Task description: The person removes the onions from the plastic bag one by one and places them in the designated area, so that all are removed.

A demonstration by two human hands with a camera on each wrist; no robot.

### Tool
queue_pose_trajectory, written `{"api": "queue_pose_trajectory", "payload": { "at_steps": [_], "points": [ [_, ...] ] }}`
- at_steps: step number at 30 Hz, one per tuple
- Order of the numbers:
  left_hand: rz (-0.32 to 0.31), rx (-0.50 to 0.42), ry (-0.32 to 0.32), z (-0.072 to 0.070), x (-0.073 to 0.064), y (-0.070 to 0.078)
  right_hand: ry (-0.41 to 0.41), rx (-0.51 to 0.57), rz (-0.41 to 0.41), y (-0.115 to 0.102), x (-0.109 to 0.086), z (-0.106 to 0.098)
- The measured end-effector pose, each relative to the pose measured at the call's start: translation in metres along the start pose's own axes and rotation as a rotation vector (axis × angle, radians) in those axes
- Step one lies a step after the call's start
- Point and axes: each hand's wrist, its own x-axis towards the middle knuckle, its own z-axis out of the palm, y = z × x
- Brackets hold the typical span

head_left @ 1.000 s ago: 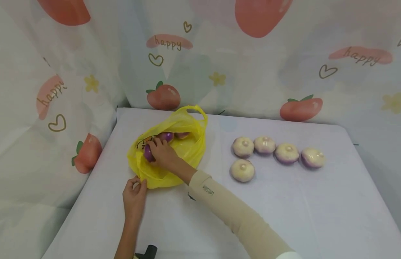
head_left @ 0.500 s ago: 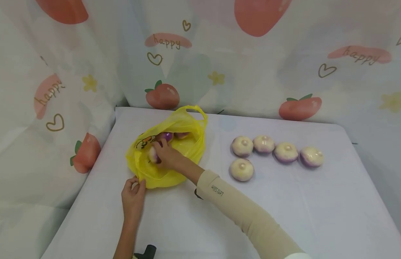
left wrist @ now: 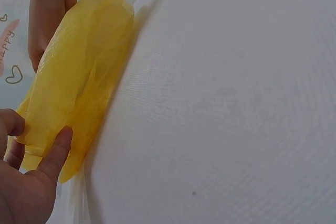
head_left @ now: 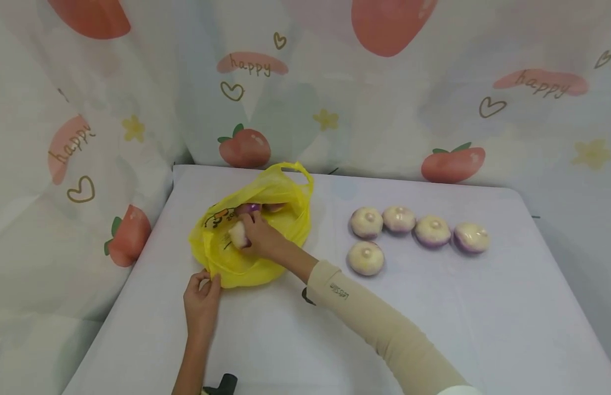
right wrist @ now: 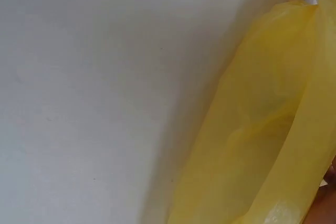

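Inside the yellow plastic bag [head_left: 286,233], my right hand [head_left: 263,237] grips a purple-and-cream onion [head_left: 238,236], its pale side showing past the fingertips. Two more onions, mostly purple, lie deeper in the bag, one of them [head_left: 248,208] just beyond the fingers. My left hand [head_left: 202,299] pinches the bag's near-left rim between thumb and fingers. In the left wrist view the left thumb [left wrist: 62,142] lies against the bag [left wrist: 79,66]. The right wrist view shows mostly the bag's side [right wrist: 252,145], with bits of hand at its right edge.
Several onions sit on the white table [head_left: 434,318] right of the bag: a row at the back, with one onion [head_left: 366,258] in front of its left end. A printed cloth [head_left: 384,109] hangs behind and at the left. The bag's handle loop [head_left: 305,178] stands up at the back.
The right hand has drawn back slightly to the right, and the onion in its grip has turned from purple side to cream side. The left hand keeps its hold on the rim.
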Motion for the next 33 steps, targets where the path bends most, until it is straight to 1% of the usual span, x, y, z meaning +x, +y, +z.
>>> {"api": "queue_pose_trajectory", "payload": {
  "at_steps": [3,7,11,15,19,25,26,28,29,33],
  "points": [
    [-0.001,0.009,0.001,0.0,0.001,0.0,0.001,0.005,-0.013,0.003,-0.003,-0.004],
    [-0.005,0.015,-0.007,0.0,0.001,-0.001,0.006,-0.045,-0.017,0.008,-0.009,-0.008],
    [-0.007,0.012,-0.009,0.0,0.001,-0.002,0.076,-0.034,-0.026,0.012,-0.015,-0.014],
    [-0.003,0.031,-0.002,0.0,0.002,-0.002,0.152,-0.021,-0.018,0.016,-0.02,-0.018],
    [0.007,0.052,0.014,0.0,0.002,-0.002,0.208,0.028,-0.022,0.019,-0.027,-0.024],
    [0.017,0.053,0.016,0.001,0.001,0.0,0.272,0.16,-0.002,0.025,-0.039,-0.036],
    [0.016,0.048,0.011,0.001,0.001,0.0,0.281,0.177,0.01,0.026,-0.041,-0.037],
    [0.007,0.038,0.002,0.001,-0.003,0.009,0.307,0.2,0.015,0.029,-0.046,-0.04],
    [0.002,0.035,-0.001,0.001,-0.003,0.01,0.32,0.208,0.015,0.031,-0.048,-0.042],
    [-0.017,0.032,-0.015,0.001,-0.002,0.01,0.368,0.235,0.011,0.038,-0.056,-0.048]
  ]
}}
